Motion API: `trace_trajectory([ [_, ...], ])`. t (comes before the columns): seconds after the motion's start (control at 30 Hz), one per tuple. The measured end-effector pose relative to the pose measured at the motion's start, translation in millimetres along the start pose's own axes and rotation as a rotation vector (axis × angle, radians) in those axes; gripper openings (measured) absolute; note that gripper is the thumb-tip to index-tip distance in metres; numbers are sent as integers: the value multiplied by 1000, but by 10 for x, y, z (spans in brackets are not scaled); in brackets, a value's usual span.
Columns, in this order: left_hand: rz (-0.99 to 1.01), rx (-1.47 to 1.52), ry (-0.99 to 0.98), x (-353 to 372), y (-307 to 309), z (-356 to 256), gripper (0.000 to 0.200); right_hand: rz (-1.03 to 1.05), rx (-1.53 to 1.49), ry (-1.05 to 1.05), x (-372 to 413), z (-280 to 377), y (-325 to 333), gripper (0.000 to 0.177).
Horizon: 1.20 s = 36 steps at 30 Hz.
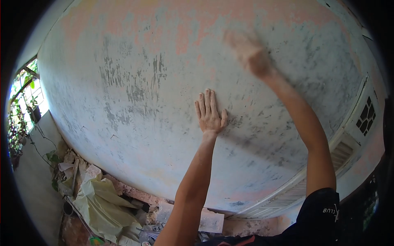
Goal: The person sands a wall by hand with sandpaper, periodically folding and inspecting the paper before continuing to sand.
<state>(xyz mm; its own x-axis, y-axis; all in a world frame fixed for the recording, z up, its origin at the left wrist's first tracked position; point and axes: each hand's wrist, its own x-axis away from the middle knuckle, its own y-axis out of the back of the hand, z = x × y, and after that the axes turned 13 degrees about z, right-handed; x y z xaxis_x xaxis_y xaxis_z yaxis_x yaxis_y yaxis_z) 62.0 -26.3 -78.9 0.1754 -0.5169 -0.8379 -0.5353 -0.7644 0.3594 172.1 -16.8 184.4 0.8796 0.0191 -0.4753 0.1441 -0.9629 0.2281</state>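
My left hand [211, 117] lies flat on the wall [172, 139], palm to the surface, thumb out to the right and fingers pointing up. Pale dust coats its fingers. Higher up and to the right, my right hand [247, 51] is smeared by motion in front of the same wall. Whether it holds anything cannot be made out. Worn paint covers the wall in whitish blue, with pink areas near the top and dark grey scraped patches left of my left hand and around my right forearm.
At lower left, a pale yellow-green sheet [102, 205] lies over rubble and loose pieces. A barred window [30, 90] with hanging plants is at far left. A white louvred door [342, 149] with a dark patterned panel stands at right. A long whitish block [211, 221] lies below.
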Motion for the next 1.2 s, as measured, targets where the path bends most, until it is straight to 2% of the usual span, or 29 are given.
trace_trajectory([
  [0.03,-8,1,1,-8,2,-10,81,65,-80,124,19,157,-35,28],
  [0.13,-13,-5,-1,-25,12,11,81,17,-117,269,-92,-45,167,24],
  [0.17,-8,-14,4,-32,9,15,80,-13,-5,132,-143,-309,285,24],
  [0.2,3,-19,12,3,-8,8,80,-12,-13,133,-156,-344,278,24],
  [0.27,9,-44,0,38,-12,53,77,9,119,-61,-121,-372,295,29],
  [0.3,8,-72,-19,59,26,92,75,8,116,-53,-36,-208,222,29],
  [0.37,54,-86,1,242,257,138,71,200,-176,306,241,347,58,29],
  [0.4,105,-103,9,373,374,185,67,192,-184,315,319,415,155,29],
  [0.47,233,154,90,932,520,303,60,73,-354,195,515,567,344,25],
  [0.5,672,136,452,1168,742,319,57,42,-424,143,678,759,436,24],
  [0.57,1002,454,1099,1818,1003,466,54,47,-618,58,1158,1332,624,24],
  [0.6,844,782,1357,2255,951,637,54,84,-743,27,1456,1703,648,24],
  [0.63,832,769,1443,2732,897,716,54,138,-909,-59,1768,2056,694,24],
  [0.67,973,436,1403,3237,854,799,57,201,-1078,-147,2092,2428,740,24],
  [0.73,1255,-187,1214,4097,690,875,66,385,-1226,-393,2910,3148,709,25],
  [0.8,1360,-215,1015,4421,564,1108,68,744,-1307,-653,3828,3797,767,23],
  [0.83,1337,46,960,4470,579,1232,64,909,-1329,-810,4276,4106,853,23],
  [0.87,1355,-55,919,4258,743,1033,65,1086,-1333,-972,4749,4429,979,27],
  [0.9,1381,-146,873,4056,884,755,65,1084,-1283,-1039,5339,4866,1077,31],
  [0.93,1248,-207,798,4122,881,694,64,1083,-1222,-1103,5814,5160,1282,36],
  [0.97,1107,-267,714,4158,858,659,63,1082,-1209,-1145,5970,5282,1590,40],
  [1.0,1124,-266,715,4159,864,624,63,1074,-1192,-1190,6093,5397,1867,46],
  [1.07,873,-419,421,4080,967,483,64,1377,-1412,-1335,6765,5775,2198,44],
  [1.1,621,-587,271,3873,1092,231,46,1491,-1404,-1378,6829,5782,2389,42],
  [1.13,629,-589,263,3894,1095,227,46,1609,-1391,-1415,6920,5806,2579,39],
  [1.17,750,-300,613,3892,1112,265,38,1690,-1380,-1428,6978,5827,2663,39],
  [1.2,843,5,948,3866,1099,342,43,1738,-1387,-1440,7013,5829,2707,39],
])
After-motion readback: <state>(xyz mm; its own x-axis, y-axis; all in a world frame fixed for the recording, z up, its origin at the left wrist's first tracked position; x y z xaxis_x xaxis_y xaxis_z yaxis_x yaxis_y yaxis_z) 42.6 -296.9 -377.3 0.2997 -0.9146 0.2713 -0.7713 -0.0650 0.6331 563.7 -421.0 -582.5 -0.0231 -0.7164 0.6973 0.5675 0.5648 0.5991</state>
